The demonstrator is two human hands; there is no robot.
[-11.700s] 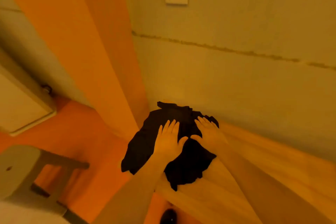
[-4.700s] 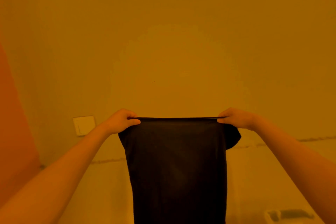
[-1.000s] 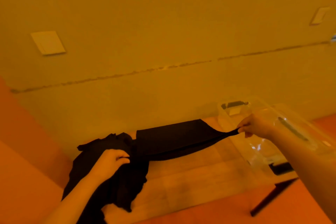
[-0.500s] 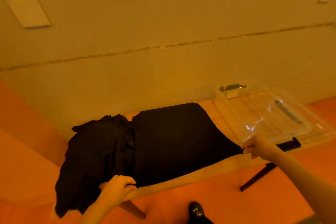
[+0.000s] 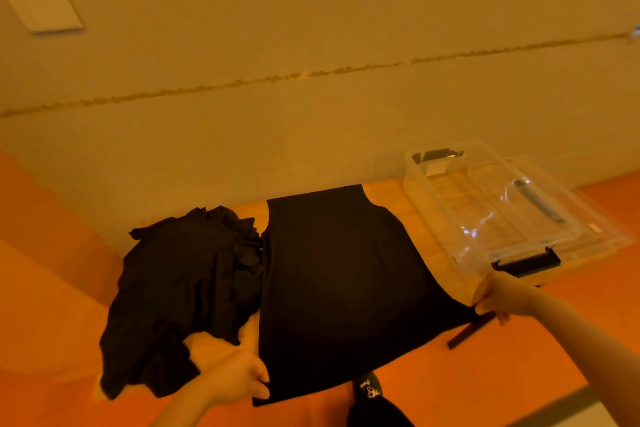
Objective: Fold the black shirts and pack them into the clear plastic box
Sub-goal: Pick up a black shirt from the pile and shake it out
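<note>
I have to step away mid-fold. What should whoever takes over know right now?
Left hand pinches the near-left corner of the spread shirt; right hand pinches its near-right corner.
The shirt lies flat on the table, unfolded.
A crumpled pile of black shirts lies to its left.
The clear plastic box on the right holds no shirts.
Left: fold and pack them all.

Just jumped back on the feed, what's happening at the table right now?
A person is laying one black shirt flat on the wooden table. The left hand grips its near left corner, the right hand pinches the near right corner. A heap of unfolded black shirts sits to the left. The clear plastic box on the right holds no shirts yet.
</note>
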